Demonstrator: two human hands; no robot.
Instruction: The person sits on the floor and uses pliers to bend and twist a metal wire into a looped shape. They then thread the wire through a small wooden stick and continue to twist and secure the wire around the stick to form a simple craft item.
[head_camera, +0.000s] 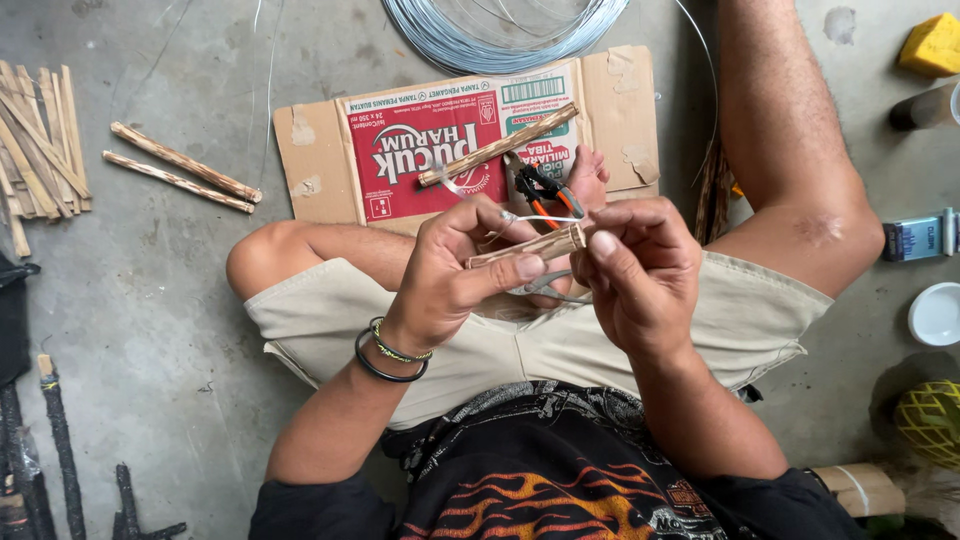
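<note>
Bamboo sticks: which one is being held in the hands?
The short stick gripped between left hand and right hand; the others lie on the cardboard or floor.

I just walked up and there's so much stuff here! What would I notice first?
First, the two hands in the middle: the left hand and right hand pinch a short bamboo stick between them, with thin wire looping off it. Just beyond lie orange-handled pliers and another stick on a flattened red cardboard box. A shiny wire coil sits at the top.
</note>
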